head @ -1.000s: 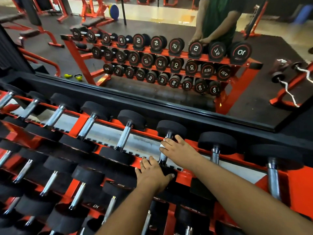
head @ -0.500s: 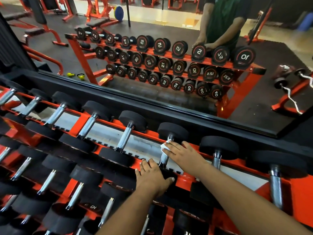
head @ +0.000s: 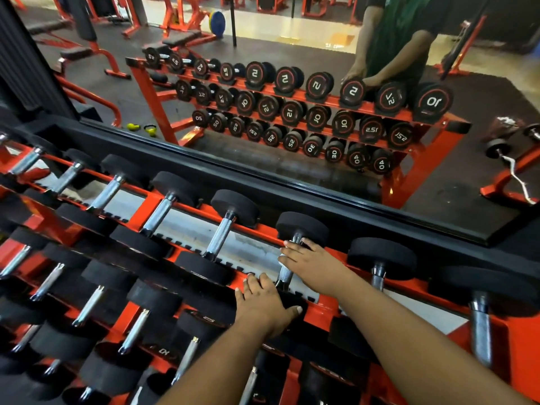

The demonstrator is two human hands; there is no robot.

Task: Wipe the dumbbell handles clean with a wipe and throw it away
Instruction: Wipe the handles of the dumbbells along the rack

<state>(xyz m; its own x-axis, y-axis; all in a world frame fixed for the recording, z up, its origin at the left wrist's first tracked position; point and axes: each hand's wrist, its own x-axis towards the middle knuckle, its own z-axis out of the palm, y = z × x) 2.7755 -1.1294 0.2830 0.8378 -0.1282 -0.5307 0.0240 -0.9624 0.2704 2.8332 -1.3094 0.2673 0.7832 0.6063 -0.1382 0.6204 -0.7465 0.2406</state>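
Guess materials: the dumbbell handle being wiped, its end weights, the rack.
Dumbbell handle: bright metal, likely chromed steel, with a fine knurled texture and sharp highlights. End weights: matte black, no glare, probably rubber or urethane coating. Rack: glossy orange-red painted metal, apparently steel.

Wall mirror (head: 321,159), yellow kettlebells (head: 134,126)
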